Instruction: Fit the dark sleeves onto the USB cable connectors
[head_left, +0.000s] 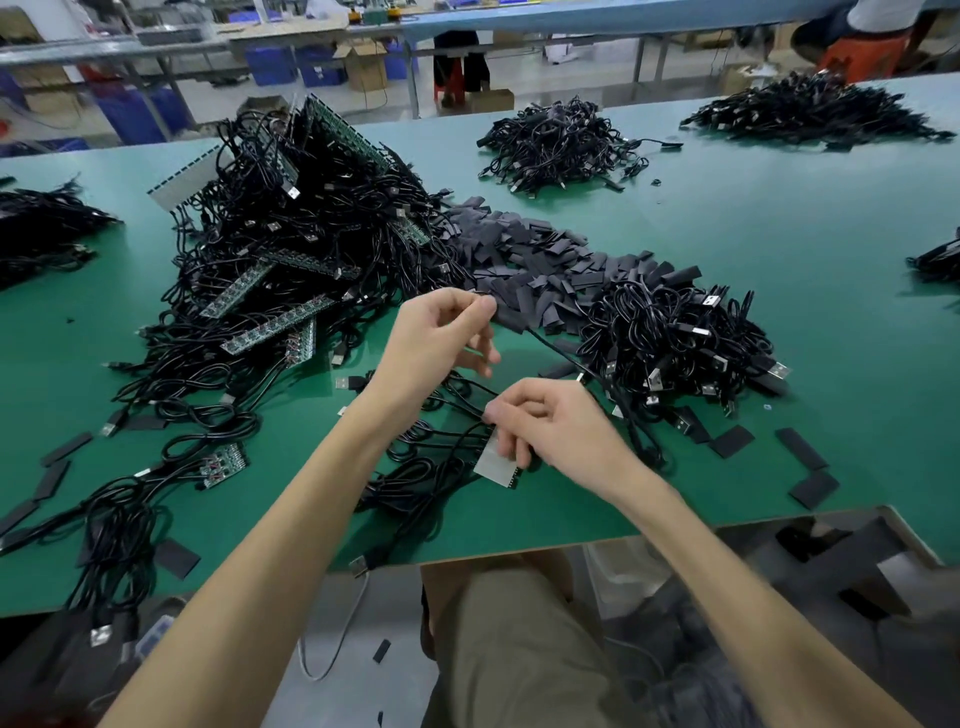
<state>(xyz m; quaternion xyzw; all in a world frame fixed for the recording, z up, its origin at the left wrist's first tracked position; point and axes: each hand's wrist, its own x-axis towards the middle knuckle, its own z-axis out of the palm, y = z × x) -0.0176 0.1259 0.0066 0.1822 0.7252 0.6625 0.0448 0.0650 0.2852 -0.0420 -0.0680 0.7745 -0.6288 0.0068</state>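
Note:
My left hand (441, 332) is raised above the green table (779, 249) and pinches the end of a thin black cable (558, 353) between thumb and forefinger, next to a dark sleeve (511, 317). The cable runs down to the right toward a heap of USB cables (675, 338). My right hand (550, 426) grips a small grey circuit strip (496, 462) with several black cables coming off it. A long pile of loose dark sleeves (535, 260) lies just beyond my hands.
A big tangle of black cables and green circuit strips (291, 249) fills the left. More cable heaps (561, 140) lie at the back. Stray sleeves (810, 467) dot the near right and left edges. A cardboard box (831, 566) sits below the table's front edge.

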